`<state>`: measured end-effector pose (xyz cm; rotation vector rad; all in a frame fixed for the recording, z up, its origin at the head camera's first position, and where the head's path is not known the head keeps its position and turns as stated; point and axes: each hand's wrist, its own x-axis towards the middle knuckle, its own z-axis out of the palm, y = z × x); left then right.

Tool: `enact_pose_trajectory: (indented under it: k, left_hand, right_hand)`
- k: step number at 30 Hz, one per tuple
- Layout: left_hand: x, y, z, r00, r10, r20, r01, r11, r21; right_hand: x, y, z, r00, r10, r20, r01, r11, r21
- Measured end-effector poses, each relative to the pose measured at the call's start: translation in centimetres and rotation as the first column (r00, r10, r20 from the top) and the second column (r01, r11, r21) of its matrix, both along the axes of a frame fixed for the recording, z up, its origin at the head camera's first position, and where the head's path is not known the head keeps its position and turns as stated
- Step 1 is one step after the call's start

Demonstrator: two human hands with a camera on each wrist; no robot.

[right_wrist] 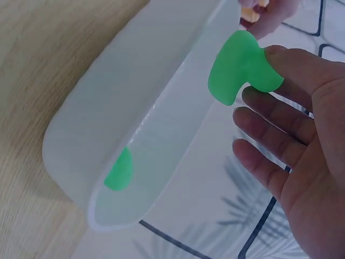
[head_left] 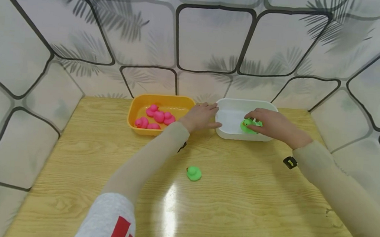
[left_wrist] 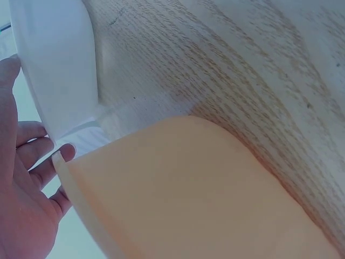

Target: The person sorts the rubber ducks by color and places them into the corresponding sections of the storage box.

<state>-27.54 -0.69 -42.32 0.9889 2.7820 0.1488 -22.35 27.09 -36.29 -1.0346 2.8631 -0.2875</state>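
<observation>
My right hand (head_left: pixel 273 125) pinches a green toy duck (right_wrist: pixel 237 67) by its head, between thumb and fingertips, above the white bin (head_left: pixel 242 137). Inside that bin, a second green duck (right_wrist: pixel 119 170) shows at one end in the right wrist view. The left hand (head_left: pixel 200 117) reaches over the gap between the two bins with its fingers spread. Its fingertips and thumb are right at the white bin's left rim, and the hand overlaps the corner of the orange bin (head_left: pixel 132 108). Another green duck (head_left: pixel 194 174) sits on the table in front of the bins.
Several pink toy ducks (head_left: pixel 158 116) lie in the orange bin. Both bins stand at the back of the wooden table (head_left: pixel 105 171), close to a patterned fabric wall (head_left: pixel 213 38) that also rises at the left and right sides.
</observation>
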Motion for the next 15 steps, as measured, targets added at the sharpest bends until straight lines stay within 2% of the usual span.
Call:
enact_pose_trajectory:
  k: [5, 9, 15]
  left_hand:
    - [0.0, -0.1, -0.2, 1.0, -0.003, 0.002, 0.003, 1.0, -0.009]
    - [-0.1, -0.1, -0.3, 1.0, -0.004, -0.008, 0.004, 1.0, -0.009]
    - [-0.2, -0.1, -0.2, 1.0, -0.003, -0.01, 0.003, 1.0, -0.008]
  right_hand:
    - [-1.7, 0.5, -0.5, 0.998, -0.045, 0.04, 0.045, 0.999, 0.009]
    - [-3.0, 1.0, -1.0, 0.998, -0.06, 0.032, 0.06, 0.998, 0.011]
    - [-4.5, 1.3, -0.6, 0.995, -0.093, 0.033, 0.092, 0.995, 0.032]
